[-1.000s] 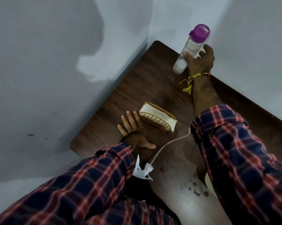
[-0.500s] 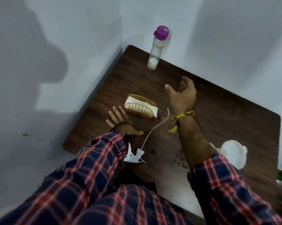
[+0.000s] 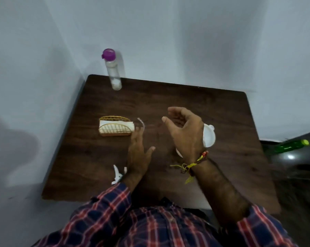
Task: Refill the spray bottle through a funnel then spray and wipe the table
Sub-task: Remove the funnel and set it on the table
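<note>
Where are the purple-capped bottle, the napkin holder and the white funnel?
bottle [image 3: 113, 75], head view, on its clear body.
napkin holder [image 3: 115, 129], head view, on its front wire arch.
funnel [image 3: 208, 138], head view, on its white bowl beside the right hand.

My right hand [image 3: 184, 132] hides most of the white funnel [image 3: 209, 136]; my left wrist covers the sprayer head [image 3: 117, 173], lower centre.

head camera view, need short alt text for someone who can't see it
Two bare hands hover over a dark wooden table, the left hand open, the right hand loosely curled and empty. A purple-capped bottle stands at the far corner, a napkin holder sits left, and a white funnel right.
</note>
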Demonstrator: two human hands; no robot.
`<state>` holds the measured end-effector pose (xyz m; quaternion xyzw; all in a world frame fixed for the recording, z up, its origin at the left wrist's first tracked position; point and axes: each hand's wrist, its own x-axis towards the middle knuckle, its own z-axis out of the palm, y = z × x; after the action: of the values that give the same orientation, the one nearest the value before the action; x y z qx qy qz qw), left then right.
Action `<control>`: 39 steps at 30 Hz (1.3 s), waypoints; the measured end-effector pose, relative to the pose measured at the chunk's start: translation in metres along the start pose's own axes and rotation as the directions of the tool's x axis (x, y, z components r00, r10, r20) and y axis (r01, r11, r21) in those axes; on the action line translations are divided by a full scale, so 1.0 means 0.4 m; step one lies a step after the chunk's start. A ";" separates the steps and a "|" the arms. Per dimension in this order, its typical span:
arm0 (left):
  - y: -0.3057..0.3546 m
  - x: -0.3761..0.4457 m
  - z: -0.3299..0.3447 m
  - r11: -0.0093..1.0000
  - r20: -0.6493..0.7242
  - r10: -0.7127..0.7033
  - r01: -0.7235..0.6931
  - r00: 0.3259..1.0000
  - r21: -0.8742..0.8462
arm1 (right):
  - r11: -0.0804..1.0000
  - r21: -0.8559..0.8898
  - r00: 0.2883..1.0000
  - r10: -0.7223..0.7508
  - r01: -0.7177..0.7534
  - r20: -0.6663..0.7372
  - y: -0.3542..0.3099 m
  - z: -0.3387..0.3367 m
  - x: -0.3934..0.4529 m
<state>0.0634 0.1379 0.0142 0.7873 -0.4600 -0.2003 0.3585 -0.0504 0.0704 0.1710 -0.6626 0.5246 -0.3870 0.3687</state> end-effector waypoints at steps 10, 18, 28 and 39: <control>0.011 -0.014 0.133 0.914 0.612 -0.257 -0.018 0.748 0.406 | 0.859 -0.495 0.986 -0.058 0.128 0.155 0.146 -0.273 0.028; 0.013 0.010 0.122 0.899 0.661 -0.286 -0.045 0.694 0.436 | 0.785 -0.594 0.899 0.118 0.176 0.423 0.256 -0.259 0.077; 0.028 0.010 0.124 0.890 0.645 -0.333 0.003 0.688 0.457 | 0.767 -0.550 0.916 -0.118 0.329 0.383 0.274 -0.281 0.090; 0.014 0.027 0.129 0.879 0.672 -0.350 -0.020 0.652 0.476 | 0.760 -0.525 0.896 -0.167 0.384 0.412 0.273 -0.292 0.069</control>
<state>0.0322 0.1071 -0.0156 0.7361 -0.5222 -0.4251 -0.0693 -0.1960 0.0144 0.1269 -0.8715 0.4420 -0.1332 0.1656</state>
